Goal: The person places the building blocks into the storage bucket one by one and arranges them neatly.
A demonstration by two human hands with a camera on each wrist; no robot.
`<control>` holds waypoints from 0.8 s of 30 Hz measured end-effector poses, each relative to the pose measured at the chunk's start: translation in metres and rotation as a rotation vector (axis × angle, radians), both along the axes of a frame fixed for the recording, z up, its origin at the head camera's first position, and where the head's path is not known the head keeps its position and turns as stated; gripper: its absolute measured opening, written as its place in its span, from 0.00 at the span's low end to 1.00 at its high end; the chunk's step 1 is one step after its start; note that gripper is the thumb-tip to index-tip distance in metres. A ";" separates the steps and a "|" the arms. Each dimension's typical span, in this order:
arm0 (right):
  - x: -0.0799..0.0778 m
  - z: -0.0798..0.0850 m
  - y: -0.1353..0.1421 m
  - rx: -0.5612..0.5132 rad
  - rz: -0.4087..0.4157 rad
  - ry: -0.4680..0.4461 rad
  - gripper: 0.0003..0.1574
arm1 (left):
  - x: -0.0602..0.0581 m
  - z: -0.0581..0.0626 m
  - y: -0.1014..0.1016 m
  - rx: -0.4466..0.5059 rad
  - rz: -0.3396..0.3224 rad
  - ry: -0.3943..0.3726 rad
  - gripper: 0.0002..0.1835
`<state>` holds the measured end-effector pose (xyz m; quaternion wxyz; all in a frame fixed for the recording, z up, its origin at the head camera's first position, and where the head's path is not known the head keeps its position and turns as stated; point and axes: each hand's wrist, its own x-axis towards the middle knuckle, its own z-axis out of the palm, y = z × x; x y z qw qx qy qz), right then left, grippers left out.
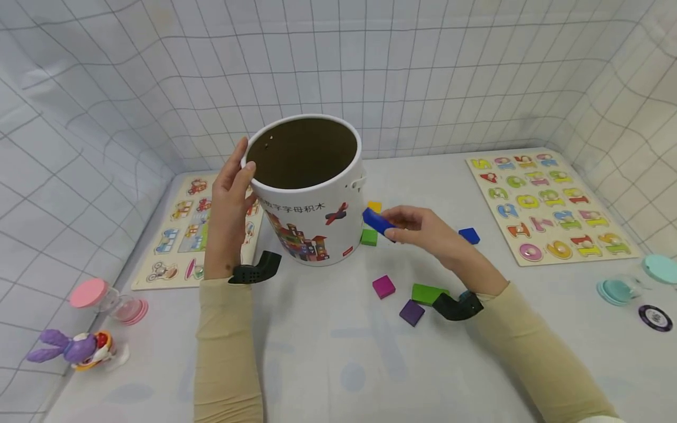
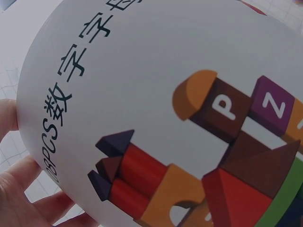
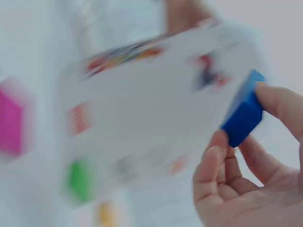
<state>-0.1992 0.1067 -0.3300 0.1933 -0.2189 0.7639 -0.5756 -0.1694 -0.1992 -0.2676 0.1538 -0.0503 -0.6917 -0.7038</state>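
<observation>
A white bucket printed with toy-block pictures stands at the middle of the table, its mouth facing up. My left hand grips the bucket's left side at the rim, the thumb lying on the edge; in the left wrist view its fingers press against the printed wall. To the right of the bucket, my right hand pinches a blue block between thumb and fingers. The right wrist view shows this blue block held in front of the bucket's blurred side.
Green and yellow blocks lie by the bucket. Magenta, purple, long green and blue blocks lie nearer the right arm. Puzzle boards flank them. A rabbit toy and pink sand timer stand left.
</observation>
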 end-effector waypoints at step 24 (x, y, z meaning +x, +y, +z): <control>-0.050 0.119 -0.076 -0.062 0.099 0.005 0.26 | -0.012 -0.014 -0.010 0.022 0.002 -0.006 0.25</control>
